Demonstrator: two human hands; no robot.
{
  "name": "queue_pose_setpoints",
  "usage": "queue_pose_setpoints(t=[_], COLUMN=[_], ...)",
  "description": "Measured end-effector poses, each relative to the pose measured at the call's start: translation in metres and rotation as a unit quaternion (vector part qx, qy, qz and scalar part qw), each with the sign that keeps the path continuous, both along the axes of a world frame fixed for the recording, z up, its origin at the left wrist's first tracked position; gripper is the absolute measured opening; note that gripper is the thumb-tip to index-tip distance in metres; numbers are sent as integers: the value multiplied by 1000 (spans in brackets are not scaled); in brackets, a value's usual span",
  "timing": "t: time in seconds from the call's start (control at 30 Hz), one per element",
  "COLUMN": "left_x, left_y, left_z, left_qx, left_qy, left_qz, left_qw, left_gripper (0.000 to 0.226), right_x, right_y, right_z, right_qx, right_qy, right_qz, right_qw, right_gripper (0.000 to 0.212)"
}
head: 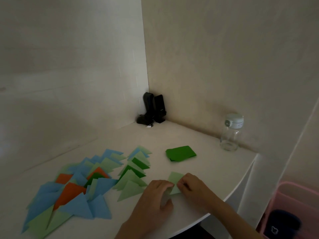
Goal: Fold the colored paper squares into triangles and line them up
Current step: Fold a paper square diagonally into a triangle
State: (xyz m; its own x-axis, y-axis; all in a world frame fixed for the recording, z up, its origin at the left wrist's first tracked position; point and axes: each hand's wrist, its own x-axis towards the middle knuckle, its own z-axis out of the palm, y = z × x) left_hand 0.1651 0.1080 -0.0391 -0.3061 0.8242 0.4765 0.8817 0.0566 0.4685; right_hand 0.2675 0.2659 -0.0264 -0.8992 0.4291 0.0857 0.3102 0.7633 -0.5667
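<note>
Two hands, left hand [155,192] and right hand [191,185], pinched a light-green paper [176,178] on the tabletop [215,169]. Folded triangles [82,185] lay at nine o'clock.

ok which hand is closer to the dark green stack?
Right. The right hand sits below the dark green stack, pinching the light green paper; the left hand lies further left.

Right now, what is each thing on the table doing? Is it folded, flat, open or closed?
Light green paper square: half folded, pinched by both hands.
Left hand: gripping the paper's near corner.
Right hand: pinching the paper's edge.
Dark green paper stack: flat, unfolded.
Folded paper triangles: folded, overlapping in rows.
Clear glass bottle: upright, white lid closed, looks empty.
Black speakers: standing in the corner.
</note>
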Motion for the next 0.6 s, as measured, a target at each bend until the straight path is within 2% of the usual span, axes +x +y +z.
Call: queue_pose_setpoints(t=[0.2,0.33,0.4,0.53,0.6], left_x=[-1,-2,-1,1,1], left_y=[5,4,4,7,8], left_z=[-3,-1,1,3,3], left_qx=[13,10,11,12,15], left_qy=[17,51,68,54,21], left_qz=[22,75,97,115,122], left_qw=[1000,996,993,992,992], left_gripper=[13,21,22,29,22], right_x=[0,8,13,14,10], right_y=[1,-1,2,9,8], right_z=[-7,-8,-11,-16,-19], right_qx=[4,-5,14,56,65], right_qy=[51,135,150,148,157], right_qz=[7,21,51,63,37], right_qw=[999,991,987,985,985], right_gripper=[20,6,19,19,18])
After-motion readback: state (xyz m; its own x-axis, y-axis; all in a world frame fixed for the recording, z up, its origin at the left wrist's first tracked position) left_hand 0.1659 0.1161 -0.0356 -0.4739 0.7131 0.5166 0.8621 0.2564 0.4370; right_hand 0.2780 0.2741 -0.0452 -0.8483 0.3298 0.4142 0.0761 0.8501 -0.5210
